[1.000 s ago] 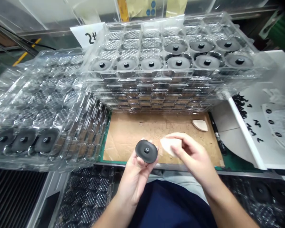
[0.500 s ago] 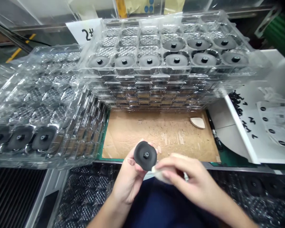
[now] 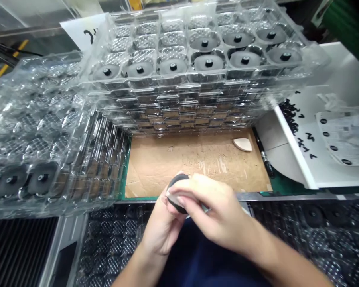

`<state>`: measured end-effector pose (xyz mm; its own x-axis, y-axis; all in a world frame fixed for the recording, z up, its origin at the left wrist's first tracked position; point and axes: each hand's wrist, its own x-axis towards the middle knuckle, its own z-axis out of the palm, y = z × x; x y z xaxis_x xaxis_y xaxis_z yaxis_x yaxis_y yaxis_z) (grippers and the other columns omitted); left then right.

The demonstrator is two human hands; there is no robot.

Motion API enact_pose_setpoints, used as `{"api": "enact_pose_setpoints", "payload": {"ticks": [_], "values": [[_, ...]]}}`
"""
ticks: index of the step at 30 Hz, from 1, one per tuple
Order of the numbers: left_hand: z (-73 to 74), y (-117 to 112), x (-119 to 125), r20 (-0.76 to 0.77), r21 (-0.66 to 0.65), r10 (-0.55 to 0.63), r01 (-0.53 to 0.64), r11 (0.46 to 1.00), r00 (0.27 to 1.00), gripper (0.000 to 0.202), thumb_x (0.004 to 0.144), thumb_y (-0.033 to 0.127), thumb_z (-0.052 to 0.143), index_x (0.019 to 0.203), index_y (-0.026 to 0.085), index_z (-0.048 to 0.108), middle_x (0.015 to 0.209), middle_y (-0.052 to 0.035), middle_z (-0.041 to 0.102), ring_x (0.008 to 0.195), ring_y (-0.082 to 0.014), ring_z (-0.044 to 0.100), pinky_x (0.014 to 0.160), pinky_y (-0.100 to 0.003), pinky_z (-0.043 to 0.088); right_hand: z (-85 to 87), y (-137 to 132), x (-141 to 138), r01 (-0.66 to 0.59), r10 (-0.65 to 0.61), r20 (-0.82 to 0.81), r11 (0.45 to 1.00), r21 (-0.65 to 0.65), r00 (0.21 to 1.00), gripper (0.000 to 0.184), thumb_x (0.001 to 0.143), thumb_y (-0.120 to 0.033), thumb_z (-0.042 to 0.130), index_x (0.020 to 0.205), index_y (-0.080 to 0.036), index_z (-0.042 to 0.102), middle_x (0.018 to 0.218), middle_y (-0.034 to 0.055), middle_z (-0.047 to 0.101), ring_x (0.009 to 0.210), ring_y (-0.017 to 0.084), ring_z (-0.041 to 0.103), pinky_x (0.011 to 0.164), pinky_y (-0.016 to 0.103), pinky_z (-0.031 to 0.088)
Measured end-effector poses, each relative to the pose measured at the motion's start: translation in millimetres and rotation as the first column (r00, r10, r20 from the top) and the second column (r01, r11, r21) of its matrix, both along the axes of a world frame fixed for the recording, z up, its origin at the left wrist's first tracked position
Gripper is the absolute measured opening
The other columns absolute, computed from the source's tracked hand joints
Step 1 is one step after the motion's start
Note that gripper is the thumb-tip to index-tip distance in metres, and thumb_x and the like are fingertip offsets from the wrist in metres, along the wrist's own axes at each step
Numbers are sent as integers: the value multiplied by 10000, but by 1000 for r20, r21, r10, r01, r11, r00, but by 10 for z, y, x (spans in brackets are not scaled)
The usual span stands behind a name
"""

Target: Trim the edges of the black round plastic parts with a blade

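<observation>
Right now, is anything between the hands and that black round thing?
Nothing visible. The left hand holds the black disc from below, and the right hand lies right over it, covering most of it. Whether a cloth sits under the right fingers cannot be seen.

Nine black discs (image 3: 208,63) fill the top tray (image 3: 311,67), two stacks of trays, one white wedge (image 3: 242,144).

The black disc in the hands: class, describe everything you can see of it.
The black disc is round, matte and dark, like rubber or plastic. Only its upper rim and a lower edge show; the right hand covers its face, fingers pressed across it. The left hand grips it from below and behind. It is held tilted toward the camera, at the near edge of the cardboard mat.
</observation>
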<state>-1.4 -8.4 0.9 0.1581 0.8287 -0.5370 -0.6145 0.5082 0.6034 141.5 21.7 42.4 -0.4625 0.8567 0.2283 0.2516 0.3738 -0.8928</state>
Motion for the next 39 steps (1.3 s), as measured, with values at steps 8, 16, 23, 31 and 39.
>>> {"api": "enact_pose_setpoints", "payload": {"ticks": [8, 16, 23, 31, 39], "values": [[81, 111, -35, 56, 23, 57, -58, 998, 997, 634, 462, 362, 860, 1054, 249, 660, 1012, -25, 681, 922, -213, 662, 845, -278, 509, -591, -346, 452, 212, -156, 157, 858, -467, 975, 172, 881, -285, 526, 915, -211, 678, 900, 33, 713, 792, 174, 667, 657, 260, 523], [55, 55, 82, 80, 48, 6, -10, 999, 997, 501, 549, 355, 829, 1013, 235, 683, 973, -12, 691, 889, -156, 649, 810, -209, 505, -139, -202, 191, 366, -378, -22, 907, -208, 925, 172, 889, -239, 535, 1030, -257, 632, 935, 11, 681, 798, 145, 641, 662, 227, 518], [-50, -3, 2, -24, -23, -6, 5, 1000, 1000, 476, 637, 305, 789, 1083, 222, 645, 1071, -50, 681, 1020, -219, 622, 874, -277, 505, 38, -26, -93, -35, 47, 108, 993, -111, 993, 196, 878, -97, 480, 940, -189, 642, 836, 14, 662, 741, 126, 612, 663, 222, 494], [24, 0, -6, 85, -26, -25, 27, 999, 996, 448, 571, 167, 825, 987, 270, 694, 1011, 4, 714, 951, -164, 651, 840, -212, 508, 59, -72, 9, -8, 13, 50, 994, -107, 999, 192, 891, -113, 478, 982, -163, 639, 848, 20, 644, 752, 109, 598, 672, 198, 464], [132, 26, 77, 172, -20, -130, 135, 991, 977, 371, 642, 280, 789, 986, 179, 691, 887, -21, 694, 921, -196, 643, 881, -280, 492, 54, 19, 178, 29, -106, 216, 943, 331, 971, 259, 940, -154, 409, 973, -193, 662, 804, 31, 677, 673, 152, 550, 643, 314, 366]]}}
